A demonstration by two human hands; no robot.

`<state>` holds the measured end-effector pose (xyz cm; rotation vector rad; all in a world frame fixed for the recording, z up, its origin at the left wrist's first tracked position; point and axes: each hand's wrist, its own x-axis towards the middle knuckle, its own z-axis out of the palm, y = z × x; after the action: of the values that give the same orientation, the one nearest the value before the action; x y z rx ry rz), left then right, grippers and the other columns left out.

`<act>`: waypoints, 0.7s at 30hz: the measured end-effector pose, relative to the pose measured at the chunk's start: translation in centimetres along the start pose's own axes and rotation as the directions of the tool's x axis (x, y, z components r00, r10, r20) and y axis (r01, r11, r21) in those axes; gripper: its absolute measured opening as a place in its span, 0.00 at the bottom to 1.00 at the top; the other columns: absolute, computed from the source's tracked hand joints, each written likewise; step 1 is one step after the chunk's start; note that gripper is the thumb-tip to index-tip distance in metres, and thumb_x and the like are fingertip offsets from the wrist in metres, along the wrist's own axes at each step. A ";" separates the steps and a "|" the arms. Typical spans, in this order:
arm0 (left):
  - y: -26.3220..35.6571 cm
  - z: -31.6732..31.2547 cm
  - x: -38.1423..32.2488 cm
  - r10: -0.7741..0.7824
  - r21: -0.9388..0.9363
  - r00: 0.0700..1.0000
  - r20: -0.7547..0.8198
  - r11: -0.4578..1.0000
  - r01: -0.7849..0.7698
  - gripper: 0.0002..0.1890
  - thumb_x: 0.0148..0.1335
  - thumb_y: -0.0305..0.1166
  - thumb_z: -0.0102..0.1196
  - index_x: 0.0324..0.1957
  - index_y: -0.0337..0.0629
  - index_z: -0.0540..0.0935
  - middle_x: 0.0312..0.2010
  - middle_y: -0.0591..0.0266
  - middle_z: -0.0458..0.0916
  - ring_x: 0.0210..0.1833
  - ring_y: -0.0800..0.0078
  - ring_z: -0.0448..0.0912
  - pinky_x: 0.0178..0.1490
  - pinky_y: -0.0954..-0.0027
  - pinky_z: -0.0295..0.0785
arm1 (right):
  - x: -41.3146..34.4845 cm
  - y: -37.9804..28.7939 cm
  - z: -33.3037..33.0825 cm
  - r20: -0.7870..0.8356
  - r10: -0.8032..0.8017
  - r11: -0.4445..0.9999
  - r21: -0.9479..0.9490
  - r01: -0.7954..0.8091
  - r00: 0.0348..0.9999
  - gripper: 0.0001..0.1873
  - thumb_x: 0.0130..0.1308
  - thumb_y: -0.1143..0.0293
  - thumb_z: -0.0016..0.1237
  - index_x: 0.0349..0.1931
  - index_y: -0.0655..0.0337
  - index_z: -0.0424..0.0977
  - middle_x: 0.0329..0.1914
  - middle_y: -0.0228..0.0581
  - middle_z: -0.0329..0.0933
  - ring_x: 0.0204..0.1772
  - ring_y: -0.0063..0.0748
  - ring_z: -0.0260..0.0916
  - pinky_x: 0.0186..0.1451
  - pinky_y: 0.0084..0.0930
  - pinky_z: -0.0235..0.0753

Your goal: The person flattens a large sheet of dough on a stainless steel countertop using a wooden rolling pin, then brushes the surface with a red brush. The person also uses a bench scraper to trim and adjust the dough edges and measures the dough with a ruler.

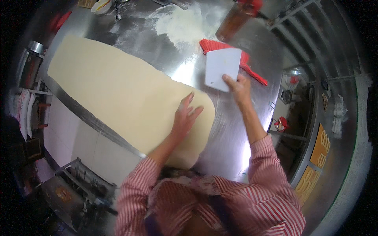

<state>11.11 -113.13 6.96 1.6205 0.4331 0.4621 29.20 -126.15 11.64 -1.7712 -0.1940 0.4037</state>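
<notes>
A long, flat sheet of pale dough (118, 85) stretches across the stainless steel worktable (230, 124), from the far left to just before my body. Over its near right end is my left hand (186, 115), fingers apart and holding nothing; whether it touches the dough I cannot tell. My right hand (240, 87) grips a white plastic dough scraper (223, 66) by its lower right corner, thumb on top. The scraper is right of the dough and covers part of a red bench brush (215, 45), whose handle points to the lower right.
Flour (180, 25) is spread over the far part of the table. Beyond the brush is a brownish cylinder (233, 22) with a red end. A white bowl (101, 6) stands at the far left. Trays of ring-shaped pieces (320, 146) lie on a right-hand counter (339, 165).
</notes>
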 end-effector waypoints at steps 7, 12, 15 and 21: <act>5.0 -1.9 3.4 -0.181 0.064 0.951 0.252 0.983 0.170 0.14 0.60 0.35 0.53 0.43 0.34 0.77 0.32 0.49 0.82 0.37 0.60 0.80 0.43 0.62 0.72 | -6.5 -2.8 0.3 -0.252 -0.320 0.916 -0.329 0.230 0.913 0.24 0.48 0.67 0.62 0.47 0.68 0.76 0.42 0.45 0.79 0.48 0.36 0.75 0.55 0.30 0.70; 6.3 -3.1 4.6 0.027 0.357 0.700 0.713 0.846 -0.396 0.11 0.60 0.34 0.50 0.39 0.37 0.77 0.36 0.49 0.80 0.39 0.53 0.78 0.45 0.61 0.72 | -7.4 -7.6 0.0 0.589 -0.035 0.477 -0.700 0.531 0.807 0.15 0.47 0.68 0.59 0.35 0.66 0.75 0.36 0.51 0.77 0.46 0.49 0.73 0.51 0.41 0.70; 5.3 -3.4 2.8 0.246 0.343 0.820 0.518 0.818 -0.462 0.16 0.59 0.35 0.50 0.47 0.38 0.76 0.48 0.46 0.75 0.52 0.52 0.73 0.56 0.59 0.67 | -6.8 -2.1 -0.6 0.634 -0.035 0.419 -0.693 0.587 0.773 0.13 0.51 0.65 0.57 0.20 0.64 0.70 0.25 0.52 0.72 0.36 0.56 0.70 0.41 0.45 0.68; -1.6 -5.4 -5.1 0.041 0.743 0.878 0.477 0.515 -0.428 0.32 0.61 0.41 0.50 0.66 0.43 0.60 0.69 0.50 0.53 0.71 0.54 0.53 0.71 0.47 0.44 | 0.9 2.4 0.8 0.229 -0.080 0.496 -0.835 0.238 0.970 0.14 0.54 0.62 0.56 0.20 0.63 0.73 0.28 0.53 0.74 0.37 0.53 0.73 0.39 0.44 0.70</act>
<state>3.86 -111.13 5.58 2.6963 0.0731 0.0703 29.54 -125.68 9.00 -2.6921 -0.7963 0.3269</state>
